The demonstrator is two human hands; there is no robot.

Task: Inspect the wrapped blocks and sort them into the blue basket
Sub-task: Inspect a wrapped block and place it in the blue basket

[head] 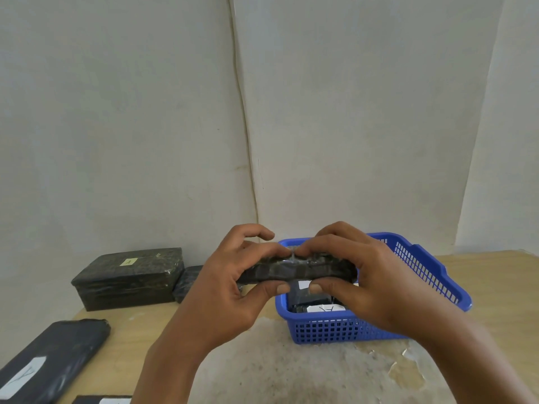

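A flat black wrapped block [294,271] is held level in the air, just above the near left corner of the blue basket [420,269]. My left hand [233,284] grips its left end, thumb under, fingers over the top. My right hand [358,275] grips its right end the same way. Both index fingertips meet on the top edge. Inside the basket lie other black wrapped blocks with white labels [320,307].
A large black wrapped box [128,278] with a small label stands at the back left, a smaller black block [188,281] beside it. A long black wrapped block [49,360] with a white label lies near left. The wall is close behind the wooden table [481,272].
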